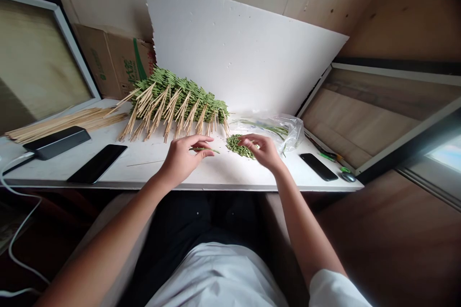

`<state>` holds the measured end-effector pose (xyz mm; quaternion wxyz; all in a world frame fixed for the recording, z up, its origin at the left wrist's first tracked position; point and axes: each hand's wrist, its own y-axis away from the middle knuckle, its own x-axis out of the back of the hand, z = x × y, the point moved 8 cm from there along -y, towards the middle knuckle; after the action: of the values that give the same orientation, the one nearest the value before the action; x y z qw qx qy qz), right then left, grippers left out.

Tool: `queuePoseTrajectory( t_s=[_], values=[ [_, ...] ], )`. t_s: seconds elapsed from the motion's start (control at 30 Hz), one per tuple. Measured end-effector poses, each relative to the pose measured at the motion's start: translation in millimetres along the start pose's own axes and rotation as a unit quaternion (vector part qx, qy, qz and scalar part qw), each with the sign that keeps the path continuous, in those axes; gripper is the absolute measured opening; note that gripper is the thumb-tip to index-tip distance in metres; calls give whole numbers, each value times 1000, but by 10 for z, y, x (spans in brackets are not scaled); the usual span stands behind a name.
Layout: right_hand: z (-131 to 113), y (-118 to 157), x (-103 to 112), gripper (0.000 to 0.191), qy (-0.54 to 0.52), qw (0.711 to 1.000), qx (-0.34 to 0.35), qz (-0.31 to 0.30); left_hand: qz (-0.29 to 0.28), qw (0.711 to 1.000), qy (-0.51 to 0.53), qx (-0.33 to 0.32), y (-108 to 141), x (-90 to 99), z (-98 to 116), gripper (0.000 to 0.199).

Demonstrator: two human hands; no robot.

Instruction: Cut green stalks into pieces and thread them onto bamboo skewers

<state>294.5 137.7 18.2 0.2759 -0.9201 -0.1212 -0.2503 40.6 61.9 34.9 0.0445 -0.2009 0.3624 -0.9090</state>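
My left hand is closed, thumb and fingers pinching a slim skewer with green bean on its end, which pokes out to the right. Left of the wrist a thin pale stick end shows, roughly in line with it; the hand hides the part between. My right hand hovers at the pile of cut green bean pieces, fingers curled towards the thumb; whatever is between the fingertips is too small to make out. Behind both hands lies a big stack of bean-threaded skewers, bare ends facing me.
Loose bamboo skewers lie at the left, near a black box-shaped device with a white cable and a phone. To the right are a clear plastic bag with long beans, another phone and scissors. A white board leans behind.
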Motion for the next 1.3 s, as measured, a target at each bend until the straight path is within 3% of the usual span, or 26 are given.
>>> queuePoseTrajectory(
  t_s=[0.07, 0.17, 0.37, 0.53, 0.77, 0.93, 1.03, 1.1, 1.2, 1.3],
  values=[
    [-447, 86, -286, 45, -25, 995, 72, -64, -4, 1000, 4, -19, 34, -39, 73, 33],
    [-798, 198, -470, 30, -34, 988, 141, -57, -17, 998, 10, -51, 68, -85, 167, 28],
    [-846, 245, -387, 15, -10, 978, 205, 39, -40, 994, -31, -98, 43, -110, 194, 15],
    [-907, 264, -409, 17, 34, 972, 231, 42, -52, 992, -43, -110, 37, -115, 210, 6],
    [-930, 296, -475, 13, 37, 969, 239, 52, -105, 987, 3, -120, 87, -208, 308, 11],
    [-833, 255, -542, 34, -86, 973, 215, 20, -133, 984, 81, -84, 102, -267, 267, 20],
    [-645, 179, -578, 40, -139, 972, 189, -1, -165, 981, 94, -44, 94, -297, 175, 21],
    [-412, 115, -589, 34, -96, 983, 156, 11, -173, 983, 61, -27, 74, -287, 77, 18],
    [38, 41, -632, 22, 60, 993, 99, 31, -150, 988, -28, -20, 34, -231, -109, 16],
    [468, 12, -740, 11, 181, 982, 53, -11, -145, 984, -99, -10, 26, -227, -306, 24]
  ],
)
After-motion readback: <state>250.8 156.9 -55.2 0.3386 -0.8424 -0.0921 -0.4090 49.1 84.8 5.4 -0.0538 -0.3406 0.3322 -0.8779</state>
